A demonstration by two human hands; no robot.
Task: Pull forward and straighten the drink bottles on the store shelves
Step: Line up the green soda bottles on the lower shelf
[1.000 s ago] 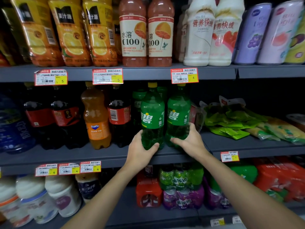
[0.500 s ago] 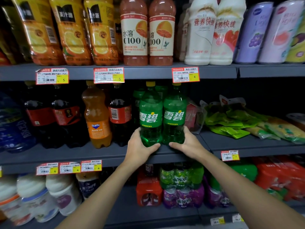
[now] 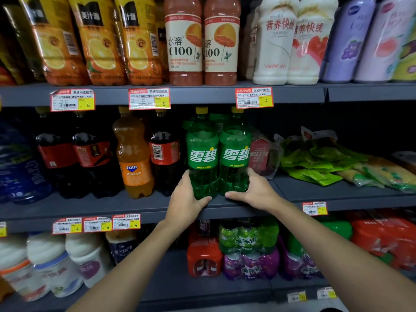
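- Green plastic identifies the pair in hand: the left green bottle and the right green bottle stand upright and touching at the near edge of the middle shelf, with their labels facing you.
- Your left hand grasps the lower body of the left green bottle, thumb across its near base.
- Your right hand grasps the lower body of the right green bottle in the same way.
- Done, as far as you can judge: this pair looks pulled forward and squared, with the labels level.
- More green bottles stand behind the pair in the far shadow. You cannot tell how many, or whether they need moving up.
- Left to do, by appearance: the cola bottle just left of the pair shows its barcode instead of its front. The two dark bottles further left sit behind the line of the orange soda bottle.
- Right of the pair, green pouches lie loose on the same shelf.
- The juice bottles on the upper shelf appear to lean. You cannot tell whether this tilt is real or only lens distortion.
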